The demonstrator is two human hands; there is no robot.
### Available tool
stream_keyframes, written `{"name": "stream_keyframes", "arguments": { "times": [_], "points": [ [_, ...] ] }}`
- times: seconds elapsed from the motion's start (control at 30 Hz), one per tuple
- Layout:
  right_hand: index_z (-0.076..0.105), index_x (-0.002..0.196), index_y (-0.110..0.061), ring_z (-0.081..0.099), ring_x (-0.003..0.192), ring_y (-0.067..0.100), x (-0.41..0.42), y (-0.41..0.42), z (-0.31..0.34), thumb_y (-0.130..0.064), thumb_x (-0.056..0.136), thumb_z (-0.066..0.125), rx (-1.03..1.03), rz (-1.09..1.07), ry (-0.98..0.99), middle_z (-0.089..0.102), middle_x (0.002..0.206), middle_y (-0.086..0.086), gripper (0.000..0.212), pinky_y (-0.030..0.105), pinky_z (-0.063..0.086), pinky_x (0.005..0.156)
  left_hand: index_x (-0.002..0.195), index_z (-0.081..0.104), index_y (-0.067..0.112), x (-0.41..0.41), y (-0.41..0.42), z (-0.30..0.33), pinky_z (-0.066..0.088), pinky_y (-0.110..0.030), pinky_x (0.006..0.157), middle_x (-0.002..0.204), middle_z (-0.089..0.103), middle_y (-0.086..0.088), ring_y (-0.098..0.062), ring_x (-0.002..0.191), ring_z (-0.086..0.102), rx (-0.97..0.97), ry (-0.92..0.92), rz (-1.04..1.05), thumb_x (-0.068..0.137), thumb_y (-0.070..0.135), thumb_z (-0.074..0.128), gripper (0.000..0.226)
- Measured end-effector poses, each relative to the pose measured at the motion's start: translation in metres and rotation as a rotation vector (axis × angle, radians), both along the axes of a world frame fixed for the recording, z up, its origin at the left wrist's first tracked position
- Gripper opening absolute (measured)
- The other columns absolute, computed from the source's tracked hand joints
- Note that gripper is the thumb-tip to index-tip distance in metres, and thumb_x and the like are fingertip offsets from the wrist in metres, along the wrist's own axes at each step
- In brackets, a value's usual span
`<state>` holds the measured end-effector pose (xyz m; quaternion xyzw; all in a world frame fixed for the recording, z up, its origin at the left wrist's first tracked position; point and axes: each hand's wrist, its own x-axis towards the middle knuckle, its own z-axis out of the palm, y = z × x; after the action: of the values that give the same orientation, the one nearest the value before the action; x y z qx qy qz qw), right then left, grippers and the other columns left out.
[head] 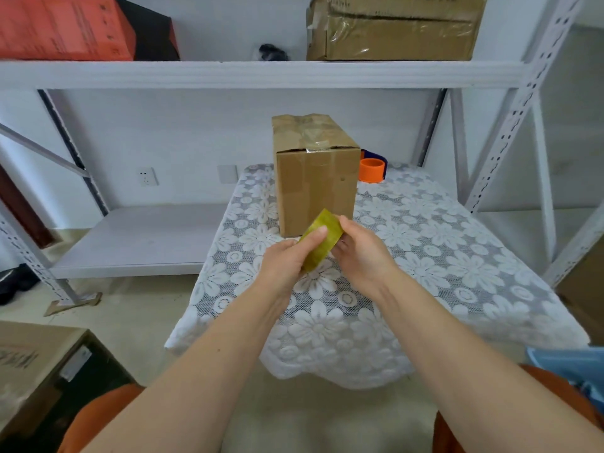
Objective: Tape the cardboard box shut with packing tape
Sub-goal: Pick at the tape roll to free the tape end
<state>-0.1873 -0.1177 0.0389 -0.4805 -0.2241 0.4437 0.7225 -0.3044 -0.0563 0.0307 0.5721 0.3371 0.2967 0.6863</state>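
Note:
A brown cardboard box (pixel 315 178) stands upright at the far end of a small table (pixel 425 256) covered by a white lace cloth with a flower pattern. Clear tape strips show on the box's top and front. A yellowish roll of packing tape (pixel 322 241) is held just in front of the box, above the cloth. My left hand (pixel 287 256) grips the roll from the left, thumb across its face. My right hand (pixel 359 253) holds its right side with the fingers behind the roll.
An orange and blue tape dispenser (pixel 372 168) lies behind the box at its right. White metal shelving (pixel 261 75) surrounds the table, with a red box (pixel 62 27) and a taped carton (pixel 395 27) on the upper shelf. Another carton (pixel 29 364) sits on the floor at lower left.

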Motion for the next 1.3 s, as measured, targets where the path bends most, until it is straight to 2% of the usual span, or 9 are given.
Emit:
{"name": "stream_keyframes", "arguments": {
  "times": [0.17, 0.23, 0.33, 0.43, 0.5, 0.63, 0.93, 1.17, 1.3],
  "points": [
    [0.049, 0.127, 0.001, 0.056, 0.113, 0.021, -0.003, -0.005, 0.005, -0.015, 0.091, 0.054, 0.089, 0.0, 0.064, 0.061, 0.114, 0.012, 0.04, 0.029, 0.042, 0.102, 0.096, 0.068, 0.005, 0.004, -0.011, 0.011, 0.051, -0.039, 0.091, 0.089, 0.066, -0.006, -0.019, 0.086, 0.061, -0.001, -0.045, 0.016, 0.053, 0.067, 0.071, 0.076],
    [0.041, 0.137, 0.001, 0.055, 0.119, 0.021, -0.006, -0.005, 0.006, -0.015, 0.088, 0.058, 0.073, -0.04, 0.098, 0.059, 0.122, 0.012, 0.054, 0.033, 0.039, 0.107, 0.095, 0.067, 0.009, 0.006, -0.013, 0.01, 0.053, -0.037, 0.088, 0.086, 0.065, -0.003, -0.015, 0.083, 0.061, 0.054, -0.074, 0.034, 0.066, 0.064, 0.067, 0.062],
    [0.052, 0.126, 0.005, 0.059, 0.114, 0.025, -0.009, -0.006, 0.012, -0.016, 0.087, 0.062, -0.018, -0.152, 0.136, 0.063, 0.116, 0.016, 0.045, 0.035, 0.046, 0.1, 0.06, 0.058, 0.027, 0.009, -0.019, 0.01, 0.043, -0.027, 0.069, 0.075, 0.053, -0.001, -0.012, 0.07, 0.05, 0.254, -0.113, 0.08, 0.083, 0.047, 0.062, 0.03],
    [0.064, 0.11, -0.004, 0.066, 0.089, 0.024, -0.011, -0.01, 0.022, -0.027, 0.089, 0.062, -0.1, -0.113, 0.199, 0.069, 0.095, 0.012, 0.032, 0.034, 0.056, 0.072, 0.058, 0.054, 0.033, 0.014, -0.022, 0.004, 0.041, -0.039, 0.096, 0.118, 0.053, -0.017, -0.028, 0.118, 0.049, 0.398, -0.005, 0.031, 0.084, 0.048, 0.057, 0.03],
    [0.064, 0.108, -0.007, 0.067, 0.086, 0.024, -0.01, -0.01, 0.023, -0.03, 0.087, 0.064, -0.11, -0.113, 0.203, 0.069, 0.093, 0.011, 0.031, 0.036, 0.057, 0.071, 0.066, 0.056, 0.028, 0.016, -0.022, 0.002, 0.027, -0.037, 0.11, 0.137, 0.047, -0.013, -0.023, 0.14, 0.03, 0.451, 0.041, 0.025, 0.089, 0.043, 0.055, 0.028],
    [0.066, 0.095, -0.006, 0.066, 0.081, 0.022, -0.011, -0.014, 0.022, -0.017, 0.089, 0.062, -0.056, -0.135, 0.089, 0.068, 0.089, 0.011, 0.013, 0.036, 0.056, 0.075, 0.079, 0.067, 0.02, 0.02, -0.028, 0.001, 0.044, -0.051, 0.101, 0.102, 0.067, -0.011, -0.027, 0.104, 0.062, 0.272, -0.045, 0.016, 0.085, 0.05, 0.052, 0.034],
    [0.068, 0.108, -0.006, 0.066, 0.104, 0.026, -0.021, -0.029, 0.016, -0.002, 0.092, 0.049, -0.005, -0.034, -0.433, 0.071, 0.107, 0.015, 0.024, 0.031, 0.051, 0.092, 0.093, 0.065, 0.006, 0.03, -0.028, 0.022, 0.054, -0.034, 0.085, 0.092, 0.07, -0.009, -0.018, 0.086, 0.067, -0.284, -0.193, 0.176, 0.089, 0.043, 0.059, 0.037],
    [0.071, 0.091, -0.007, 0.07, 0.071, 0.006, -0.025, -0.031, 0.028, -0.027, 0.093, 0.055, -0.044, -0.203, -0.304, 0.075, 0.084, 0.007, 0.026, 0.01, 0.049, 0.054, 0.1, 0.07, 0.007, 0.024, -0.035, 0.009, 0.051, -0.035, 0.096, 0.107, 0.071, -0.008, -0.017, 0.103, 0.066, -0.156, -0.159, 0.051, 0.09, 0.037, 0.059, 0.034],
    [0.072, 0.084, -0.007, 0.071, 0.066, 0.009, -0.027, -0.032, 0.027, -0.033, 0.092, 0.057, -0.064, -0.285, -0.197, 0.075, 0.079, 0.007, 0.031, 0.016, 0.052, 0.056, 0.087, 0.074, 0.014, 0.018, -0.041, 0.009, 0.048, -0.012, 0.076, 0.091, 0.072, 0.001, -0.009, 0.086, 0.065, 0.009, -0.066, 0.107, 0.08, 0.028, 0.073, 0.016]
  ]
}}
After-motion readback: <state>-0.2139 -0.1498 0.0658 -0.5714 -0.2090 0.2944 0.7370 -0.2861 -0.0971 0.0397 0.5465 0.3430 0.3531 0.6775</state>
